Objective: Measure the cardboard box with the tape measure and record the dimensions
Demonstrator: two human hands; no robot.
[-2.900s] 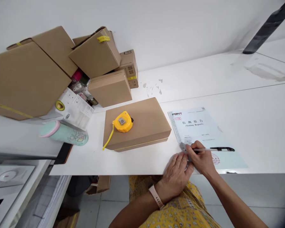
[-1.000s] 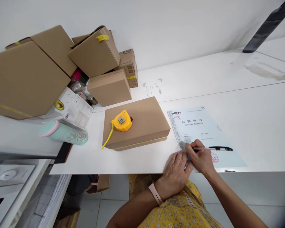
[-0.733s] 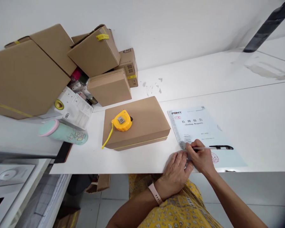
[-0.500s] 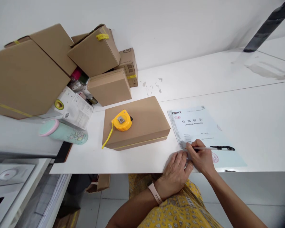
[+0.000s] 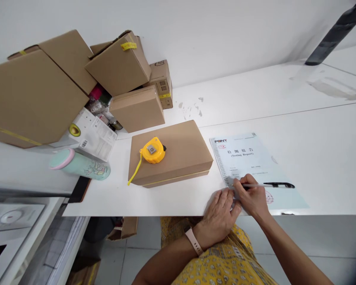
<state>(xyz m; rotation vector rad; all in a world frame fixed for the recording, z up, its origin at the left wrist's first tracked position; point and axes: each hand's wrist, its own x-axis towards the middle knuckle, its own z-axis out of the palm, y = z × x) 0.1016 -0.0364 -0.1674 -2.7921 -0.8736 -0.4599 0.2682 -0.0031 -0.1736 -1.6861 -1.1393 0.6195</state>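
The fingers (image 5: 241, 185) of the right hand (image 5: 253, 199) were closed in a writing grip round a pen (image 5: 268, 185). The pen's long axis ran nearly level across the view. Its tip pointed left, down onto the paper just beyond the fingers, and its black clipped end stuck out to their right. The barrel was slim, pale near the grip and dark at the far end.

The left hand (image 5: 220, 217) lay just left of the right, touching it. It was open and flat and gripped nothing, with its fingertips on the near corner of a report sheet (image 5: 250, 160). The sheet was a smooth, pale blue printed rectangle lying flat on the white bench (image 5: 320, 154), with a red stamp just right of the fingers.

Left of the fingers and beyond them lay a flat, matt brown cardboard box (image 5: 185, 152). A rounded yellow tape measure (image 5: 153, 150) sat on it, its strap trailing over the edge. Farther left a mint bottle (image 5: 80, 166) with a pink cap lay on its side, beside a white carton (image 5: 92, 136). Behind these, stacked cardboard boxes (image 5: 120, 67) leaned against the wall. Nothing obstructed the pen.
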